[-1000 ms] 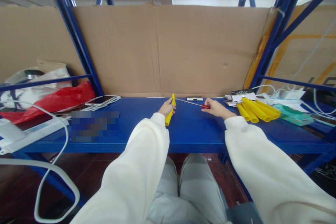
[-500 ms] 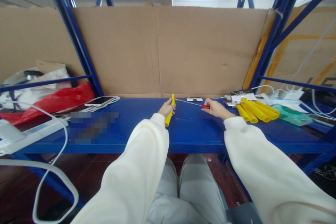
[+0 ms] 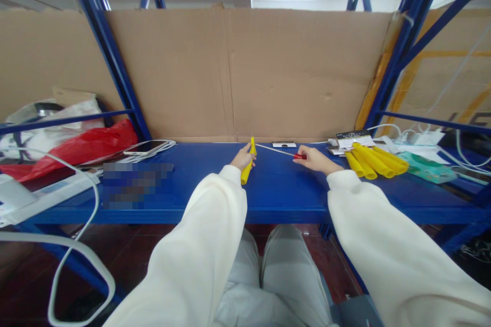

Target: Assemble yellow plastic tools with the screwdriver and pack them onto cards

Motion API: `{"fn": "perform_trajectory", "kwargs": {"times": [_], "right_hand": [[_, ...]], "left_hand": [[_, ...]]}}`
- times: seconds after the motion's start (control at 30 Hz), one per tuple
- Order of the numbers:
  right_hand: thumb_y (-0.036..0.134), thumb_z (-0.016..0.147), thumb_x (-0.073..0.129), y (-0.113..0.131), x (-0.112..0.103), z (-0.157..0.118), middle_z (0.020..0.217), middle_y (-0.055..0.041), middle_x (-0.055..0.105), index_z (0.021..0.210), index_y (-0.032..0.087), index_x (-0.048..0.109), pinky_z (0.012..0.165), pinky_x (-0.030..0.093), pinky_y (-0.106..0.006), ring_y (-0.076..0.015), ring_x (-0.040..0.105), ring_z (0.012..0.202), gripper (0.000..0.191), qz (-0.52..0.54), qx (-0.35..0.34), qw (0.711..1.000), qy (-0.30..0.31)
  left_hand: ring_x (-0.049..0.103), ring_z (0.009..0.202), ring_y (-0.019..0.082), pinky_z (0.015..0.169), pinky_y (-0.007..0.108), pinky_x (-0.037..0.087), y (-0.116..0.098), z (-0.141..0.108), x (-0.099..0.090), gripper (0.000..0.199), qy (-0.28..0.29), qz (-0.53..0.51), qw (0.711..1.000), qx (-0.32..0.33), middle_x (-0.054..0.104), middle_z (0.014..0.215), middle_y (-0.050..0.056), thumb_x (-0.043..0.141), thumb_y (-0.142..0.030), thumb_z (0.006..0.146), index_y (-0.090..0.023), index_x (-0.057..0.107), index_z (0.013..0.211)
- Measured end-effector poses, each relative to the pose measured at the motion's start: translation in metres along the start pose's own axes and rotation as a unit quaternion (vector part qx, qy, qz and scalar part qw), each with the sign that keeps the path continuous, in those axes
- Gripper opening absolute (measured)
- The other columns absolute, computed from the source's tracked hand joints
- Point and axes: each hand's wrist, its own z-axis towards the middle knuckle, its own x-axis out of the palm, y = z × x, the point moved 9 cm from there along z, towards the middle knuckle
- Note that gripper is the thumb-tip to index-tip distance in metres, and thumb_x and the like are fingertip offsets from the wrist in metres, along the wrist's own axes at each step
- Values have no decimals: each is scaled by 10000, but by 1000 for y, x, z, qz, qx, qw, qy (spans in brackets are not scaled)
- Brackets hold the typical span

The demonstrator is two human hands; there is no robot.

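My left hand (image 3: pixel 242 157) is closed around a yellow cone-shaped tube (image 3: pixel 247 171), its narrow end pointing up and away and its wide end toward me. In my right hand (image 3: pixel 312 159) is the red handle of a screwdriver (image 3: pixel 279 151). The long thin shaft runs left, and its tip is by the upper part of the tube; whether they touch is too small to tell. Several more yellow tubes (image 3: pixel 378 161) lie side by side just right of my right hand.
On the blue table (image 3: pixel 215 204), a small flat piece (image 3: pixel 284 144) lies at the back edge. Left are a phone (image 3: pixel 143 147) with white cable, a red bag (image 3: pixel 88 143) and a power strip (image 3: pixel 57 194). Right are a black-and-white card (image 3: pixel 355 138) and a green packet (image 3: pixel 427 167). Cardboard stands behind.
My right hand has shifted very slightly left and its fingers have moved a little on the red handle. My left hand and the yellow tube look almost the same.
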Motion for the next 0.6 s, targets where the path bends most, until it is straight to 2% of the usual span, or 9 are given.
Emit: {"fn": "perform_trajectory", "kwargs": {"times": [0.17,0.27,0.4,0.6], "right_hand": [[380,901,548,9,4,0,798,-73,730,785,209,638,678,473,-303,-213,649,716,226,27,-17,999,42],[366,845,624,8,3,1,823,-68,729,849,206,621,690,483,-301,-214,653,739,160,53,-10,998,20],[339,797,669,4,0,-1,716,-24,678,827,219,560,605,434,-270,-184,600,649,165,30,10,999,-2],[363,868,581,9,1,-3,721,-47,677,747,217,566,624,427,-282,-185,599,658,191,16,8,999,27]], "left_hand": [[479,453,67,413,162,379,-1,-2,0,697,-2,-3,1000,-2,548,727,-29,438,-32,931,-208,269,1583],[477,452,68,411,162,374,-1,-2,0,691,-3,2,1000,-1,549,727,-30,438,-35,931,-206,274,1579],[487,454,69,419,165,388,-1,0,0,699,1,7,1000,3,580,758,-16,439,-35,919,-201,278,1579],[499,451,74,431,168,414,-1,1,-2,718,-4,14,1000,4,624,777,-2,452,-42,906,-207,273,1582]]}}
